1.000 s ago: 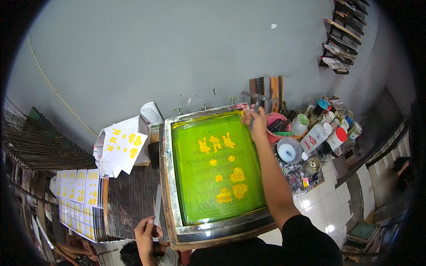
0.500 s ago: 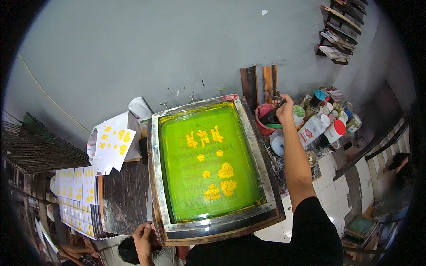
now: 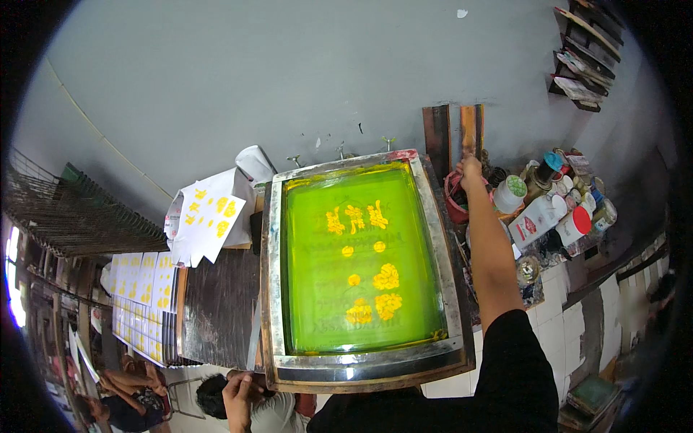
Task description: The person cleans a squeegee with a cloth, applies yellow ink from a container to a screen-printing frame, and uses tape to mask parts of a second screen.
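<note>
A screen-printing frame (image 3: pixel 451 292) with a metal border and green mesh lies in front of me, with yellow lettering and round motifs showing on the mesh. My right hand (image 3: pixel 471 170) reaches past its far right corner to a red bucket (image 3: pixel 455 198). Its fingers are closed, and what they hold is hidden. An orange-brown squeegee blade (image 3: pixel 471 128) leans on the wall just behind. My left hand (image 3: pixel 242 393) is at the frame's near left corner, fingers pinched together below a thin pale strip (image 3: pixel 254 335); their contents are unclear.
Bottles and jars (image 3: pixel 538 220) crowd the right side. White sheets with yellow prints (image 3: pixel 213 216) sit at the left, above a rack of printed sheets (image 3: pixel 137 303). A dark wooden board (image 3: pixel 220 310) adjoins the frame. Another person (image 3: pixel 271 411) is below my left hand.
My right hand has lowered toward the red bucket; the dark tool seen in it before is now hidden. The whole view has shifted, moving the scene rightward. My left hand stays near the frame's corner.
</note>
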